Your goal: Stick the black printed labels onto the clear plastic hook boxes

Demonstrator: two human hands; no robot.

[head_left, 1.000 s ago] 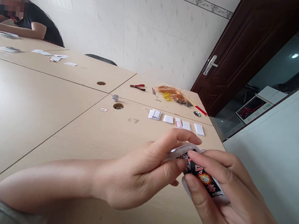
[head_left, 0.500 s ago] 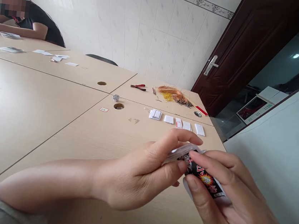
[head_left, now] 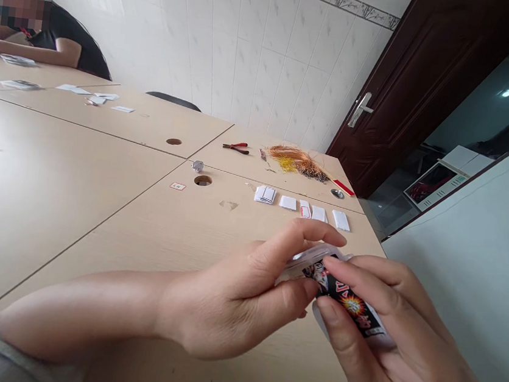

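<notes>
Between my two hands, above the near right part of the table, is a small clear plastic packet (head_left: 354,306) with a black printed label, red and white characters and a yellow-orange burst. My right hand (head_left: 404,331) is closed on its right end, thumb below and fingers above. At the packet's left end, my left hand (head_left: 266,284) pinches with the thumb on the label and the forefinger arched over the clear edge. What lies inside the packet is hidden by the label and my fingers.
Beyond my hands lie small stacks of white cards (head_left: 265,195) in a row. Farther back are red-handled pliers (head_left: 237,148), a bundle of copper-coloured wire strands (head_left: 302,158) and a crumpled ball (head_left: 197,166) near a table hole (head_left: 203,181). A person (head_left: 69,41) sits far left.
Almost nothing differs. Both hands keep their grip on the packet, and a little more of the label's left part shows by my left thumb. The view has shifted very slightly.
</notes>
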